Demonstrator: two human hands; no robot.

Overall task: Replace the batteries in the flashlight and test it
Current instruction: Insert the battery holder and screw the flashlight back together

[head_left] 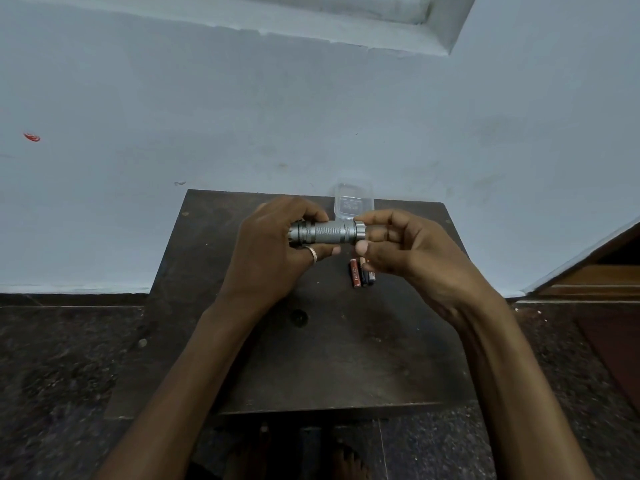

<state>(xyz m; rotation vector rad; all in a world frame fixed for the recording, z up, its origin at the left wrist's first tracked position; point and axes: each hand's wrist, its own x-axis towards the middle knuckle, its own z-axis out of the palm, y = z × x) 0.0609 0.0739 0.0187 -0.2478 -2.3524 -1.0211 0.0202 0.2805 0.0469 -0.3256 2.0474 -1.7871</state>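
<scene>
A grey metal flashlight (327, 232) with a knurled barrel lies horizontal in the air above a small dark table (311, 341). My left hand (273, 251), wearing a ring, wraps around its head end at the left. My right hand (401, 247) pinches the tail cap end (360, 230) between thumb and fingers. Several small batteries (362, 273), one red and others dark, lie together on the table just below my right thumb.
A clear plastic container (354, 204) stands at the table's far edge behind the flashlight. A pale blue wall rises behind the table. Dark speckled floor surrounds it, with a wooden door frame (595, 271) at the right. My feet show below the table's near edge.
</scene>
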